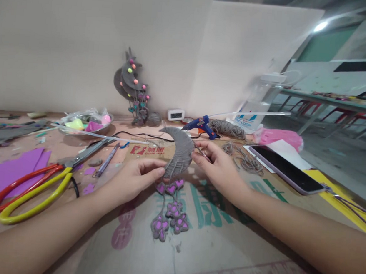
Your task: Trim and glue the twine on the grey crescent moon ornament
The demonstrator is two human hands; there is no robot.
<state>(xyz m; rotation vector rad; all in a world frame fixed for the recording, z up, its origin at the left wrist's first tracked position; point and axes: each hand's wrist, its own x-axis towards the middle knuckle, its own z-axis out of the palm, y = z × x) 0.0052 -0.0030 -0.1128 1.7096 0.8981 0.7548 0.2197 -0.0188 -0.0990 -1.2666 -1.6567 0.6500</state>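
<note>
A crescent moon wrapped in grey yarn (182, 151) is held upright in the middle, just above a printed cardboard sheet (193, 254). My left hand (143, 174) pinches its lower left edge between thumb and fingers. On the other side, my right hand (211, 160) grips the moon's right edge, fingers bent, with a thin bit of something at the fingertips that I cannot make out. From the moon's lower part hang purple hearts (169, 188) and grey-edged flowers with purple petals (180, 223) on yarn strands.
Scissors with red and yellow handles (35, 189) lie left, near purple sheets (14, 171) and a pen (107, 161). Behind are a bowl of scraps (86, 124), a decorated grey moon (132, 79), a clock (175, 115) and a blue glue gun (202, 126). A phone (285, 169) lies right.
</note>
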